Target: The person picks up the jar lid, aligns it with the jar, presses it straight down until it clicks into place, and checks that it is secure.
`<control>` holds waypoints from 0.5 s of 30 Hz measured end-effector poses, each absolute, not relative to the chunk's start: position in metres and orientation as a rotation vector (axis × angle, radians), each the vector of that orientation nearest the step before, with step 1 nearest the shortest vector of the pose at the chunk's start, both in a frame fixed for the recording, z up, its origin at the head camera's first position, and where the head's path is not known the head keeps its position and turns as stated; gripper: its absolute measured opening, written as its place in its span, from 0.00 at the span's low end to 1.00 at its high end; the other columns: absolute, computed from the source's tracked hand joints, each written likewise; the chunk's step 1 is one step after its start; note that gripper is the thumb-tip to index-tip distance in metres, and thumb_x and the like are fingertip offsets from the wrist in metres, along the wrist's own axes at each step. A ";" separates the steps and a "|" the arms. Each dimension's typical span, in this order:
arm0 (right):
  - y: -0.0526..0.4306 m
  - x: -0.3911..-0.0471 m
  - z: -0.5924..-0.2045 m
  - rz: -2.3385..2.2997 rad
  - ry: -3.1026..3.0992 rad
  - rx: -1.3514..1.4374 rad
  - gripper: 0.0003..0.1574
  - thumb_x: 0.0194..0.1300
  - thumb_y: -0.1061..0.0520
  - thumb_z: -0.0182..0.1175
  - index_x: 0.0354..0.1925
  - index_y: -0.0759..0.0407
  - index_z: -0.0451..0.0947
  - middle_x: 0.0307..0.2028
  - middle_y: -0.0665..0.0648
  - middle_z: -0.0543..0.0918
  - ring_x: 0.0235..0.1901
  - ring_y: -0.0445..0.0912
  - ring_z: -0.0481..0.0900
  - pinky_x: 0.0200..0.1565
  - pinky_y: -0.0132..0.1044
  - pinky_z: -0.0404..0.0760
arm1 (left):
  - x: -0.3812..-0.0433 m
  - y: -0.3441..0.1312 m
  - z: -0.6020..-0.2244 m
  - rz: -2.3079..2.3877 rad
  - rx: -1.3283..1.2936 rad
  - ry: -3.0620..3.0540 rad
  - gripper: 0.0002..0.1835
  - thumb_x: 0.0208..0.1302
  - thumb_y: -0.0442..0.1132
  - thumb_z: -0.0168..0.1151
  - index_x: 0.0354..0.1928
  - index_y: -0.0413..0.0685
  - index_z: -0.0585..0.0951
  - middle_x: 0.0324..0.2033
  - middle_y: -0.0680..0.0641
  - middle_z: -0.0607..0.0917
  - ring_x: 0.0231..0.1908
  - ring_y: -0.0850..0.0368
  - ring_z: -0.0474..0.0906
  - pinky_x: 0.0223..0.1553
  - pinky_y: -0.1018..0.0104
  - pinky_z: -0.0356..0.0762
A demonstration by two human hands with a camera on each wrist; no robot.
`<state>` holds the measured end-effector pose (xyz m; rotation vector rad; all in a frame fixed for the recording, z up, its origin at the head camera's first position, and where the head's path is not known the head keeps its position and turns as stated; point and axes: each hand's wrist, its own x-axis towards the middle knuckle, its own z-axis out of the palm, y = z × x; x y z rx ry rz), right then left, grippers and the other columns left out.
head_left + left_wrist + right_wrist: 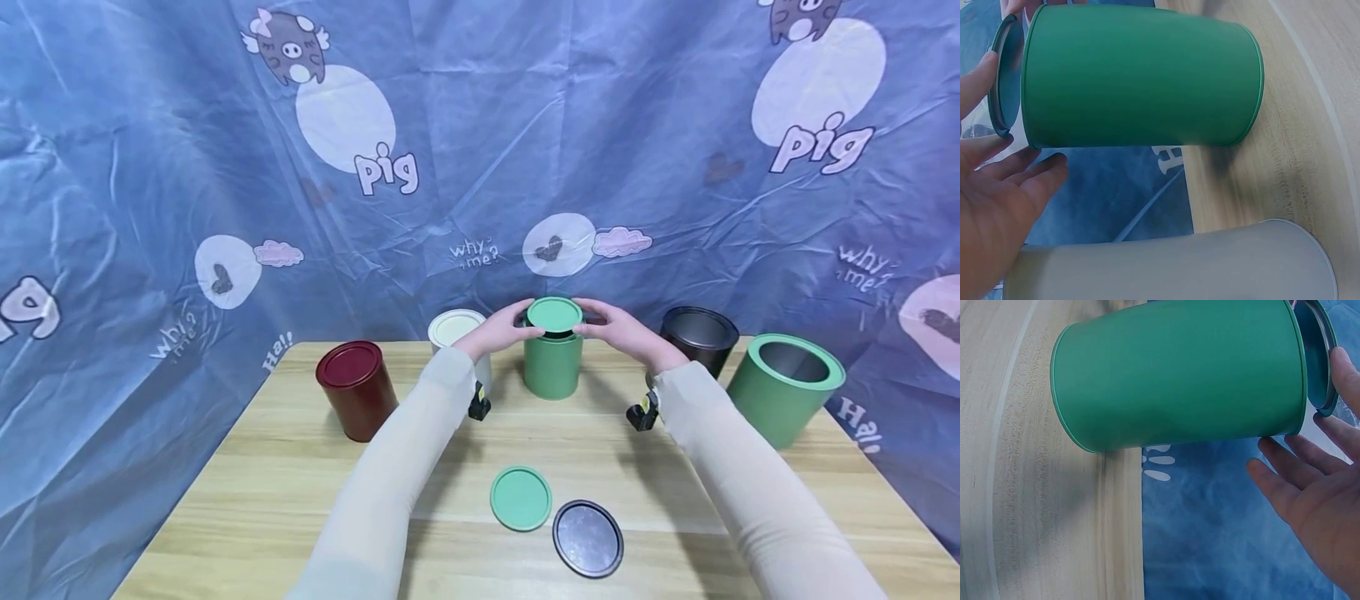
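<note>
At the back middle of the table a green can [552, 367] stands upright. Just above its mouth is a green lid [555, 314], and a dark gap shows between the two. My left hand [501, 327] pinches the lid's left edge, while my right hand [618, 331] pinches the opposite edge. In the left wrist view the thumb is on the lid's outer face [1010, 78], with the other fingers near the can's rim. The right wrist view has the right fingers [1297, 459] in a similar pose beside the can's rim.
A white can [454, 325] stands behind the left forearm, a dark red can [357, 392] farther left. On the right are an open black can [701, 329] and a larger open green can [783, 400]. Another green lid [521, 498] and a black lid [588, 538] lie in front.
</note>
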<state>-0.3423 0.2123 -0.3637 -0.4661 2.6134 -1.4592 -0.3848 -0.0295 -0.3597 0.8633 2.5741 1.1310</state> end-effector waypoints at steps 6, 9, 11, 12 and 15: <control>0.211 -0.342 -0.362 -1.447 2.624 -0.456 0.42 0.69 0.54 0.58 0.73 0.64 0.52 0.71 0.70 0.60 0.69 0.64 0.59 0.68 0.59 0.62 | -0.386 -0.029 -0.359 1.140 0.856 2.567 0.39 0.66 0.48 0.61 0.74 0.42 0.57 0.70 0.40 0.65 0.71 0.46 0.60 0.72 0.54 0.57; 0.210 -0.343 -0.364 -1.443 2.632 -0.446 0.42 0.69 0.53 0.58 0.73 0.64 0.53 0.71 0.69 0.60 0.69 0.64 0.59 0.68 0.59 0.61 | -0.387 -0.029 -0.361 1.134 0.860 2.561 0.39 0.66 0.47 0.61 0.74 0.42 0.57 0.70 0.40 0.65 0.71 0.46 0.60 0.72 0.54 0.56; 0.210 -0.344 -0.366 -1.445 2.640 -0.437 0.42 0.69 0.54 0.58 0.73 0.64 0.54 0.71 0.69 0.60 0.69 0.64 0.60 0.68 0.59 0.61 | -0.387 -0.028 -0.362 1.137 0.864 2.557 0.38 0.66 0.47 0.61 0.73 0.42 0.58 0.70 0.40 0.66 0.70 0.46 0.61 0.72 0.54 0.57; 0.210 -0.344 -0.367 -1.445 2.644 -0.431 0.42 0.69 0.54 0.58 0.73 0.64 0.54 0.71 0.69 0.61 0.69 0.64 0.60 0.68 0.59 0.61 | -0.387 -0.028 -0.362 1.134 0.858 2.558 0.39 0.66 0.47 0.61 0.73 0.42 0.58 0.70 0.40 0.66 0.70 0.46 0.61 0.72 0.54 0.57; 0.210 -0.344 -0.369 -1.440 2.651 -0.410 0.42 0.68 0.53 0.59 0.73 0.64 0.55 0.70 0.68 0.61 0.69 0.64 0.61 0.68 0.59 0.61 | -0.386 -0.027 -0.364 1.146 0.837 2.553 0.39 0.66 0.47 0.61 0.74 0.41 0.57 0.70 0.39 0.66 0.70 0.45 0.61 0.72 0.54 0.57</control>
